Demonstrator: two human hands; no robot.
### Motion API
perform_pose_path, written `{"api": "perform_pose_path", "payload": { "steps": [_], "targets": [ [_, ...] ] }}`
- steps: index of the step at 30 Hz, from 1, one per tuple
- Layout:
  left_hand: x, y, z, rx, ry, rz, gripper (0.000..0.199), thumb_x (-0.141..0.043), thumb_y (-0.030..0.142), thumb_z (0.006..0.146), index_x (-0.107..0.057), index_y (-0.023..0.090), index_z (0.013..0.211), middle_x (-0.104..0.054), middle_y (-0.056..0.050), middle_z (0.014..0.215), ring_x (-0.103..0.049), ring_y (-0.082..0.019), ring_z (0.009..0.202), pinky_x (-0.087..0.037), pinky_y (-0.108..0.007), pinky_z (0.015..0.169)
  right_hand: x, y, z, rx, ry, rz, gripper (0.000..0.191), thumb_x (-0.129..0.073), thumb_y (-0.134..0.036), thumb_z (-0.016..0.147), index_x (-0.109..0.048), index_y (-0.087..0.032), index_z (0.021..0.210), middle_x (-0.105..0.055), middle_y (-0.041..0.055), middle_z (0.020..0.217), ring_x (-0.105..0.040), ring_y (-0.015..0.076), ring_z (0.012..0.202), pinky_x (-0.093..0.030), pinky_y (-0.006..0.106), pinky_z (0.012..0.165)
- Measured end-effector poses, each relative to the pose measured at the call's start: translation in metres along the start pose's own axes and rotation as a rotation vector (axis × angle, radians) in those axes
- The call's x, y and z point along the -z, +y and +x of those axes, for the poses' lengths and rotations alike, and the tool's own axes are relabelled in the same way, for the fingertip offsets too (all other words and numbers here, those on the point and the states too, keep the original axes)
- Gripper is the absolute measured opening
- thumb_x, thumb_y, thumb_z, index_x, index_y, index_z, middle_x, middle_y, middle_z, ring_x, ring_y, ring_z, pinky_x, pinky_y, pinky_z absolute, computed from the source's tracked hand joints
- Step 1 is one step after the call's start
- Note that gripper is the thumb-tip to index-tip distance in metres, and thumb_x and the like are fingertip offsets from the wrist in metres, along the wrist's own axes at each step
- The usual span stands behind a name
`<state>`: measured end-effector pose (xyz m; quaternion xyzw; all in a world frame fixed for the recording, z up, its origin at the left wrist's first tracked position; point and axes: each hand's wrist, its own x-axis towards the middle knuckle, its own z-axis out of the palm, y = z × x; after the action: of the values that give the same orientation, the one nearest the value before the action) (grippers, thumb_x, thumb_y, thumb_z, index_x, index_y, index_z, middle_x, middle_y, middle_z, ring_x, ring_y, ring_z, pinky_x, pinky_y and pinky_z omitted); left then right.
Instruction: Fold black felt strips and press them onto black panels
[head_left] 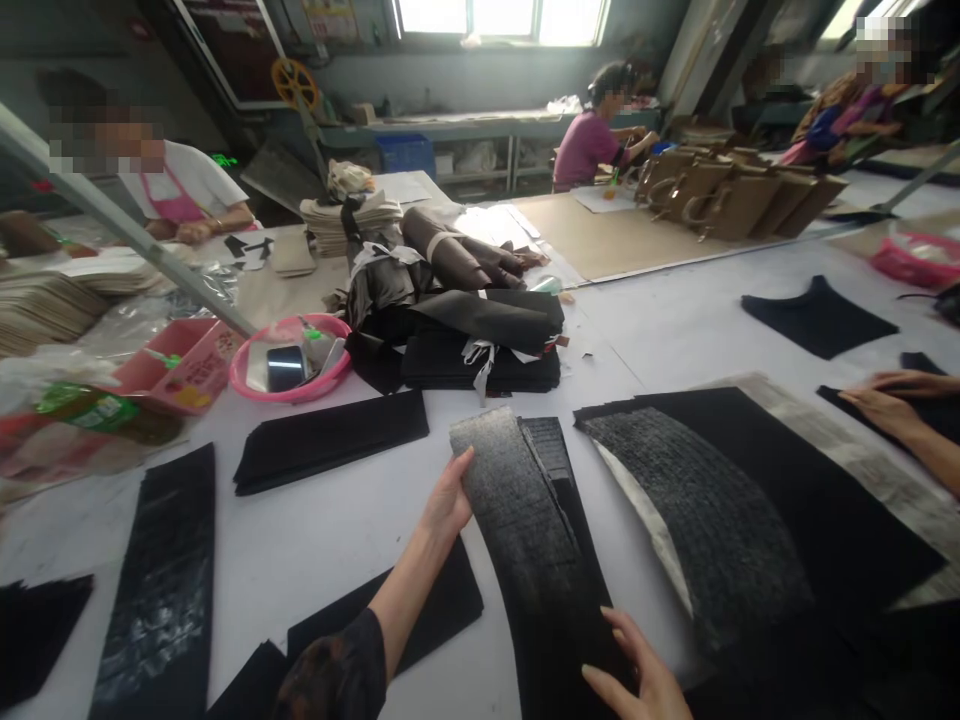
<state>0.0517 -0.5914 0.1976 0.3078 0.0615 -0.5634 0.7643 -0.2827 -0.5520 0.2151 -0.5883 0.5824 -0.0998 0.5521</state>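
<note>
My left hand (450,492) grips the left edge of a long dark textured strip (517,500) near its far end, thumb on top. The strip's far end is greyer and raised toward the camera. Under and beside it lies another black piece (551,440). My right hand (641,672) is at the strip's near right edge, thumb and fingers apart over the black material; nothing is gripped between them. To the right, a curved textured strip (697,500) with a pale underside rests against a large black sheet (810,480).
Black stacks (330,440) and a shiny black strip (161,590) lie to the left. A pink basin (240,375) and rolled dark material (480,320) stand farther back. At the right edge, another person's hands (892,405) touch black pieces. Other people sit at the back.
</note>
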Motion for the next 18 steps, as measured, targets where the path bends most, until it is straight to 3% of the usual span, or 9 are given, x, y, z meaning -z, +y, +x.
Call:
{"api": "perform_pose_path", "payload": {
  "steps": [8, 13, 18],
  "targets": [
    [-0.02, -0.004, 0.061, -0.068, -0.047, 0.054, 0.043, -0.083, 0.028, 0.074, -0.065, 0.015, 0.111, -0.07, -0.01, 0.113, -0.065, -0.027, 0.108, -0.052, -0.035, 0.097, 0.016, -0.03, 0.065, 0.002, 0.026, -0.025, 0.072, -0.074, -0.053, 0.065, -0.058, -0.02, 0.127, -0.062, 0.0129, 0.131, -0.05, 0.0339, 0.13, -0.043, 0.042, 0.107],
    [-0.002, -0.022, 0.103, -0.112, 0.003, 0.124, 0.05, -0.086, 0.027, 0.067, -0.063, 0.016, 0.11, -0.071, -0.007, 0.106, -0.066, -0.023, 0.1, -0.051, -0.03, 0.09, 0.006, -0.022, 0.12, -0.043, 0.079, -0.036, 0.078, -0.075, -0.061, 0.058, -0.062, -0.017, 0.121, -0.064, 0.0137, 0.126, -0.051, 0.0366, 0.129, -0.042, 0.045, 0.107],
    [0.016, -0.026, 0.112, -0.059, 0.018, 0.206, 0.057, -0.087, 0.03, 0.066, -0.06, 0.021, 0.115, -0.071, -0.005, 0.105, -0.067, -0.02, 0.088, -0.051, -0.027, 0.073, 0.003, -0.016, 0.129, -0.068, 0.077, -0.022, 0.075, -0.076, -0.062, 0.059, -0.064, -0.017, 0.118, -0.069, 0.0116, 0.117, -0.055, 0.0355, 0.124, -0.046, 0.042, 0.102]
  ]
}}
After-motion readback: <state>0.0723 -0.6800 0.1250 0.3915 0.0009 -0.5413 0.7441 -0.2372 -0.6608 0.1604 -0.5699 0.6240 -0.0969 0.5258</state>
